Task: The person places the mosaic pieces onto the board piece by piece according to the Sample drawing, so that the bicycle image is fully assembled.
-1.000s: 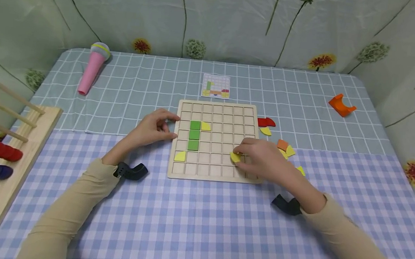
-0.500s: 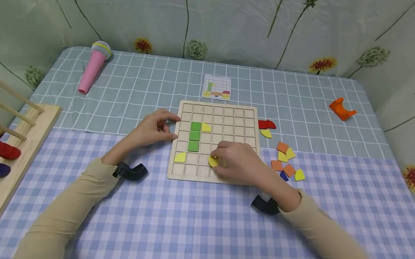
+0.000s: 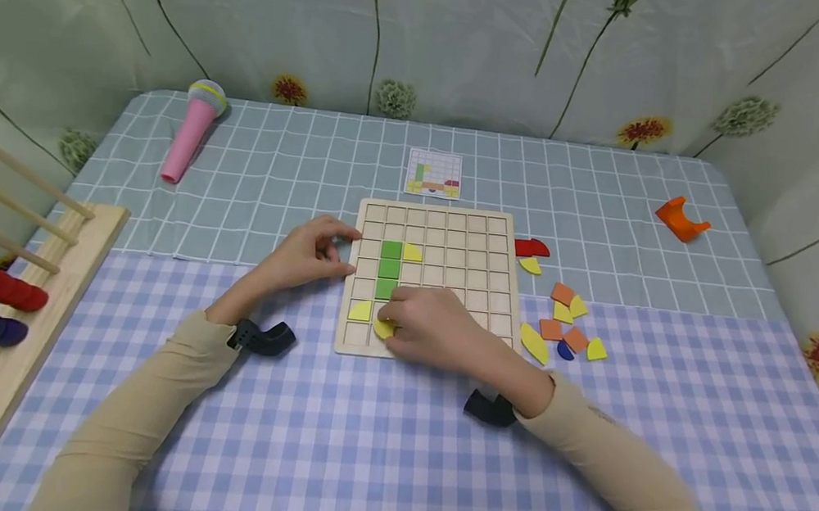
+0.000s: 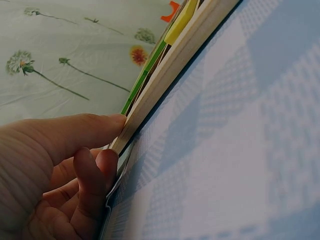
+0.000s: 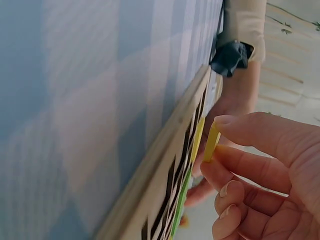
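In the head view a pale wooden grid board (image 3: 457,278) lies flat on the cloth. My right hand (image 3: 432,328) pinches a small flat yellow piece (image 5: 212,142) between thumb and fingers, over the board's lower left cells; its full outline is partly covered. Thumb and forefinger of my left hand (image 3: 309,252), spread apart, touch the board's left edge. On the board are a column of green squares (image 3: 389,269), a yellow rounded piece (image 3: 413,253) beside the top one, and another yellow corner-shaped piece (image 3: 360,310) near the left edge.
Right of the board lie loose pieces: red ones (image 3: 531,248), orange squares (image 3: 576,339), a yellow leaf-shaped piece (image 3: 534,343) and a blue one (image 3: 566,350). A pattern card (image 3: 434,174) lies behind the board. Farther off are a pink toy microphone (image 3: 192,132), an orange arch (image 3: 682,220) and a bead rack (image 3: 73,289).
My right hand has carried the yellow piece leftward across the board, from its right side to its lower left cells. My left hand stays at the left edge.
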### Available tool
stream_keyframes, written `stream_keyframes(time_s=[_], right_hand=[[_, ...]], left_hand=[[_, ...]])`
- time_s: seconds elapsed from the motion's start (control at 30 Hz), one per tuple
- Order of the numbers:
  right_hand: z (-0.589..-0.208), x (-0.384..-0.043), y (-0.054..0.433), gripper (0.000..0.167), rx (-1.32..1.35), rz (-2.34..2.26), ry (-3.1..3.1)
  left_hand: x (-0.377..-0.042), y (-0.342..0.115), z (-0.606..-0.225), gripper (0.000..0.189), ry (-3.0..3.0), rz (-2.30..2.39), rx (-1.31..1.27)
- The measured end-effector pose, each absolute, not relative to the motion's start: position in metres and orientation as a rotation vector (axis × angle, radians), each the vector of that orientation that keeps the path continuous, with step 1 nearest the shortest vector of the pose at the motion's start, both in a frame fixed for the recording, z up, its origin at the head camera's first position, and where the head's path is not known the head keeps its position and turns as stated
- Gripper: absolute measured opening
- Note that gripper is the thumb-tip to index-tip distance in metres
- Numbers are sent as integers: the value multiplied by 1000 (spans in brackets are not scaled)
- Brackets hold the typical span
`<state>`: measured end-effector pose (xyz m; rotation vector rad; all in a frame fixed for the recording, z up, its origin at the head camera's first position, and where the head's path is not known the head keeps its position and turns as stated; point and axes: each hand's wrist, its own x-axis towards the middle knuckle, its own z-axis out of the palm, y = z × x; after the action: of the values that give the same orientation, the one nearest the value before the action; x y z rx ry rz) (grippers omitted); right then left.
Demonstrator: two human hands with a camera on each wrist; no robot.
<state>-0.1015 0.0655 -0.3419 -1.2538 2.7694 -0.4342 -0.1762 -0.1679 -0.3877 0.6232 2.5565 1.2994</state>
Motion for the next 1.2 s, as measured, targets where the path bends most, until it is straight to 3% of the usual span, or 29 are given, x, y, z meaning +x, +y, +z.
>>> stream_keyframes(time_s=[1.03,1.2], right_hand=[[-349,-98,34,3,-1320,-327,2792],[-351,-100,33,13,-1390,-372,2734]], left_hand=[[-178,-167,-387,48,2570,1278,616],[-177,-167,-387,48,2569,1281,623]])
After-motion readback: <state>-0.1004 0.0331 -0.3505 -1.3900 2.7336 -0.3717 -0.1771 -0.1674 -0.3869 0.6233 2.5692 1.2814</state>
